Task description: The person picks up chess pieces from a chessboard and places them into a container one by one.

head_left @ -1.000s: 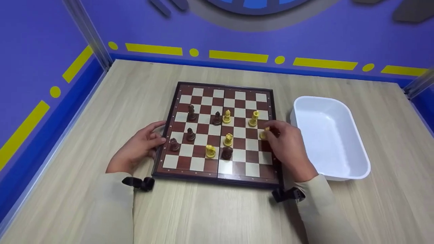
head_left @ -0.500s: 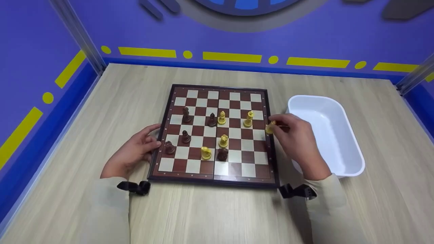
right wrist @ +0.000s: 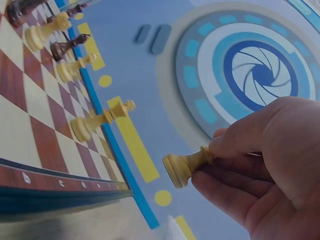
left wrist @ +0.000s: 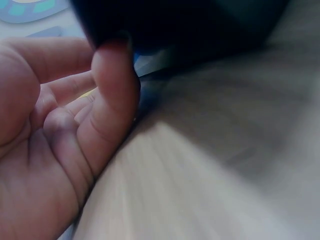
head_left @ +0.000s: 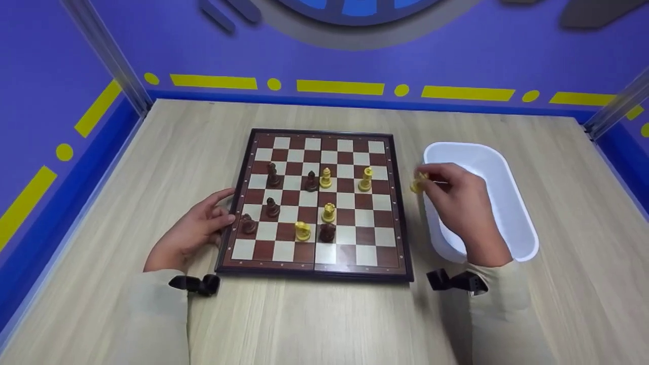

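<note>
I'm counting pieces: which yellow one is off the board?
The yellow piece the right hand pinches; the other four yellow pieces stand on the board.

Yellow chess piece (head_left: 418, 183): is off the chessboard (head_left: 364, 218), by the white tub's (head_left: 507, 182) left rim (a second ago, at the right-edge squares).
Right hand (head_left: 464, 208): sits farther right, hiding more tub in head view.

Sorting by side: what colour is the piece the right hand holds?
The piece is pale yellow, clearest in the right wrist view.
</note>
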`<state>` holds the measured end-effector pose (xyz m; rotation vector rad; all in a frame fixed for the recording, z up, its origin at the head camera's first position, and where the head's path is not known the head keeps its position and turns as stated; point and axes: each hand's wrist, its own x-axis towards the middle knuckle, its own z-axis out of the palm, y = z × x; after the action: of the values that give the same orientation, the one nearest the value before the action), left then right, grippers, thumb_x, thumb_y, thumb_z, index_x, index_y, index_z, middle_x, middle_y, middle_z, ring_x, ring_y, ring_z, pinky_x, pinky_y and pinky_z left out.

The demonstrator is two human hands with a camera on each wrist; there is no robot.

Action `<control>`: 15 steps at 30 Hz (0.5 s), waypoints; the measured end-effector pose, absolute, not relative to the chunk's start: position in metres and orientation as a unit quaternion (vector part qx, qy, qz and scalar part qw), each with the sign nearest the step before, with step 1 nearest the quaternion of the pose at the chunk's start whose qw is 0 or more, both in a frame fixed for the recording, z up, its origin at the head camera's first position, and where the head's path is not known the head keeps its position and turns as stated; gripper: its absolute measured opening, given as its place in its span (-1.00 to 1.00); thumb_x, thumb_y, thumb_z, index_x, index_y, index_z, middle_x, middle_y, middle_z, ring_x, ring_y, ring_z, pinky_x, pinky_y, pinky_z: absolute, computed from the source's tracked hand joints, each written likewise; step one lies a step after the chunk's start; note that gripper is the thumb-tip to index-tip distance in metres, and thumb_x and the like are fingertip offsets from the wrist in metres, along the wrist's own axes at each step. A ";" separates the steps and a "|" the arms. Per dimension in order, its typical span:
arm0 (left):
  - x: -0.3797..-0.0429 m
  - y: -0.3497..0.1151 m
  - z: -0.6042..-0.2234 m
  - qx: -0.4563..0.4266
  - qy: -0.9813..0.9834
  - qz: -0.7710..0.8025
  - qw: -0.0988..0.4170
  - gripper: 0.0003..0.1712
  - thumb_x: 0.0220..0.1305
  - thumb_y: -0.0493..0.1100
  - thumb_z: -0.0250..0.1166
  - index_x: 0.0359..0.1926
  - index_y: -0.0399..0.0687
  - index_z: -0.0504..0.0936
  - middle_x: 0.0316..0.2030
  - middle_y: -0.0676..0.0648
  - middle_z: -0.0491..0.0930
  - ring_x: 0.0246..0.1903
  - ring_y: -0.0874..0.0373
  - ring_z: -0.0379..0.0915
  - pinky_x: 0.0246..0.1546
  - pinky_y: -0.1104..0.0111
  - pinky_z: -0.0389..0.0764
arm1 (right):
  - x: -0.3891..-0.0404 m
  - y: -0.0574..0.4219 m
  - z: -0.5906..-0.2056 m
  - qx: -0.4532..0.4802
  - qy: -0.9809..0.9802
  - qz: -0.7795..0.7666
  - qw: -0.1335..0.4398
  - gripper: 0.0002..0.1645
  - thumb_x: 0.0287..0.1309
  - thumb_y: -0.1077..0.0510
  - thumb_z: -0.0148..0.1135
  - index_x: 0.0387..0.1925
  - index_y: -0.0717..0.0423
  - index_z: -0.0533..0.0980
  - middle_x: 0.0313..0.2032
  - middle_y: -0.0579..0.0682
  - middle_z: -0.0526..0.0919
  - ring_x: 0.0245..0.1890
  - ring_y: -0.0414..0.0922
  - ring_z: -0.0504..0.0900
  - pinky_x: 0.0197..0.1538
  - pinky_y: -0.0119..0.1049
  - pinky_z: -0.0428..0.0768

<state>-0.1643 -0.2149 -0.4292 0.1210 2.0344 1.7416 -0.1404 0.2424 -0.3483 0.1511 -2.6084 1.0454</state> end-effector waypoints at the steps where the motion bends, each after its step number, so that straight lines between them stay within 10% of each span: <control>1: -0.164 -0.215 -0.429 0.047 0.739 0.632 0.228 -0.24 0.42 -0.30 0.09 0.52 0.08 -0.01 -0.37 -0.01 0.49 -0.63 0.23 0.54 -0.59 0.35 0.67 | -0.140 0.244 -0.348 0.047 -0.915 0.367 0.161 -0.73 0.22 0.32 0.19 -0.06 0.18 0.64 -0.11 0.11 0.70 -0.11 -0.03 0.69 -0.11 -0.59 0.64; 6: -0.165 -0.216 -0.429 0.053 0.735 0.636 0.228 -0.24 0.42 -0.31 0.09 0.52 0.07 -0.02 -0.35 -0.02 0.48 -0.63 0.23 0.53 -0.59 0.33 0.68 | -0.140 0.253 -0.344 0.012 -0.918 0.363 0.160 -0.73 0.24 0.26 0.21 -0.03 0.14 0.64 -0.08 0.10 0.69 -0.10 -0.03 0.69 0.01 -0.13 0.68; 15: -0.165 -0.217 -0.430 0.055 0.729 0.643 0.231 -0.22 0.41 -0.31 0.11 0.52 0.03 -0.04 -0.34 0.02 0.48 -0.66 0.26 0.51 -0.61 0.35 0.67 | -0.141 0.266 -0.343 -0.004 -0.914 0.367 0.175 -0.73 0.20 0.29 0.21 -0.06 0.16 0.65 -0.12 0.10 0.70 -0.13 -0.13 0.68 -0.13 -0.77 0.52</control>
<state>-0.1655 -0.2174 -0.4300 0.1513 2.0036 1.7672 -0.1411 0.2656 -0.3426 -0.0118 -2.5879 1.0393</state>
